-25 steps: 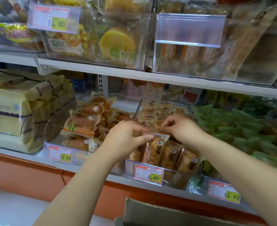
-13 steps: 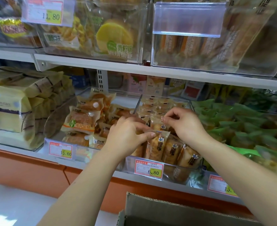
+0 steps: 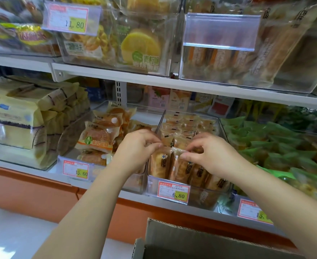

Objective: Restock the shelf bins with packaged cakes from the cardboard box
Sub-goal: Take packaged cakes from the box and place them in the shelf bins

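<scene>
As left hand [image 3: 137, 146] pinches it, cake [image 3: 160, 164] stands upright.

A price tag reading 11.80 [image 3: 68, 18] hangs at upper left; farther right is a blank clear label holder [image 3: 221, 31]. Lower down sit tags marked 15.60 [image 3: 76, 169] and 6.80 [image 3: 173, 191]. Yellow bread bags [image 3: 17, 126] are stacked far left, and green wrapped packets [image 3: 277, 143] are heaped at right. An orange panel [image 3: 32, 189] runs beneath the lower shelf [image 3: 135, 198], above pale floor [image 3: 14, 230].
</scene>
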`<state>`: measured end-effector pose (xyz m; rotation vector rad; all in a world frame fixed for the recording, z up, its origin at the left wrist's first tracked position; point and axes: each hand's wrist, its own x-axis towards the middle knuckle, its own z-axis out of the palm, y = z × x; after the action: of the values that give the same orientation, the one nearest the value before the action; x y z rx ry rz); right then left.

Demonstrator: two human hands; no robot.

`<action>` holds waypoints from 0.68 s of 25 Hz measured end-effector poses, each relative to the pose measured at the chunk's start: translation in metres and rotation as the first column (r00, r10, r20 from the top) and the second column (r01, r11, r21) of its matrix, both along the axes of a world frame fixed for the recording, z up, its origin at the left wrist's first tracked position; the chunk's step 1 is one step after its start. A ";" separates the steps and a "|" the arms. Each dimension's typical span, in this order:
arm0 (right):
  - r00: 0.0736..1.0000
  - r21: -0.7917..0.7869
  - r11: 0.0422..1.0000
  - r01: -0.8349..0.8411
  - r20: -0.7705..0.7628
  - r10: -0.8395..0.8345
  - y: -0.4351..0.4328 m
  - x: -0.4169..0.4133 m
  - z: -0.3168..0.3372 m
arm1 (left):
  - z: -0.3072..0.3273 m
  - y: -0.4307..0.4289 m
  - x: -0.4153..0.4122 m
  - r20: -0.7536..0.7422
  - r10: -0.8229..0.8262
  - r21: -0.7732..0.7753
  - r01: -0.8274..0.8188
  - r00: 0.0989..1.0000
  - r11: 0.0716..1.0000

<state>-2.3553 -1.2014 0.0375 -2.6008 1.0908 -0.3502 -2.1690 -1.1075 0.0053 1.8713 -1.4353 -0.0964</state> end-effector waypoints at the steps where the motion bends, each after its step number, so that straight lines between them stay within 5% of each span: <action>1: 1.000 -0.019 1.000 0.013 -0.023 -0.013 0.000 -0.001 0.000 | 0.000 0.000 0.002 -0.014 0.014 -0.019 -0.014 1.000 1.000; 6: 0.991 -0.133 0.989 0.061 -0.109 -0.076 0.014 0.010 -0.013 | 0.006 -0.001 -0.006 0.003 0.041 0.012 -0.041 0.999 0.999; 10: 0.973 -0.375 0.919 0.123 -0.137 -0.186 0.026 -0.010 -0.025 | 0.008 -0.005 -0.025 0.307 -0.009 -0.048 0.024 0.952 0.999; 14: 0.956 -0.323 0.936 0.140 -0.202 -0.213 0.010 0.000 -0.043 | -0.018 -0.031 -0.048 0.518 -0.051 0.083 0.009 0.854 0.996; 17: 0.949 -0.334 0.934 0.125 -0.233 -0.210 -0.011 0.009 -0.048 | -0.027 -0.050 -0.041 0.544 -0.097 0.193 -0.012 0.834 0.981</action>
<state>-2.3467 -1.2126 -0.0105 -2.9053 1.4643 -0.2320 -2.2104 -1.1579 -0.0222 2.1288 -1.9106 0.3287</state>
